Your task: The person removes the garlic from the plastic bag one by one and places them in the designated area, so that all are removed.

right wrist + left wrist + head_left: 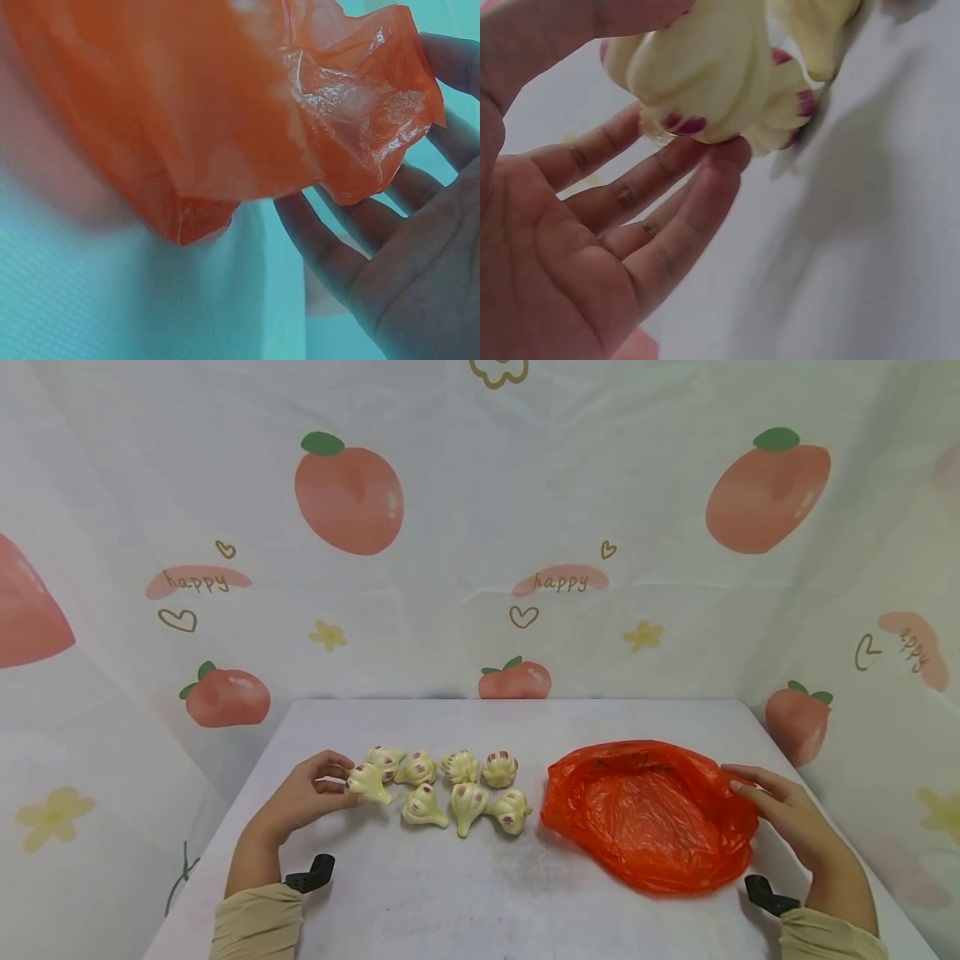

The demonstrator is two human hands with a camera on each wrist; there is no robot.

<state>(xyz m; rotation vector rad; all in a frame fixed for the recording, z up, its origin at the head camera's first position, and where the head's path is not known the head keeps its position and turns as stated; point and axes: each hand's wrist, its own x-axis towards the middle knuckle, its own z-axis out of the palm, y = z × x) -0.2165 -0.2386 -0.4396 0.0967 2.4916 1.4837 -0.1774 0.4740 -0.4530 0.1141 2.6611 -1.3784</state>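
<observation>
My left hand (307, 793) holds a garlic bulb (367, 782), cream with purple marks, between thumb and fingertips at the left end of a group. In the left wrist view, this bulb (697, 75) sits above the fingertips, with the thumb over its top. Several more garlic bulbs (467, 806) lie close together in two loose rows. On the right stands an orange-red plastic bag (637, 827) with its mouth spread wide. My right hand (802, 818) is at the bag's right rim, its fingers fairly straight and touching the plastic; the bag (360, 97) partly hides the fingertips in the right wrist view.
Everything rests on a white table (420, 902). A white cloth (450, 527) printed with fruit and hearts hangs behind and at the sides. Each wrist wears a small black camera mount, one by the left sleeve (258, 922).
</observation>
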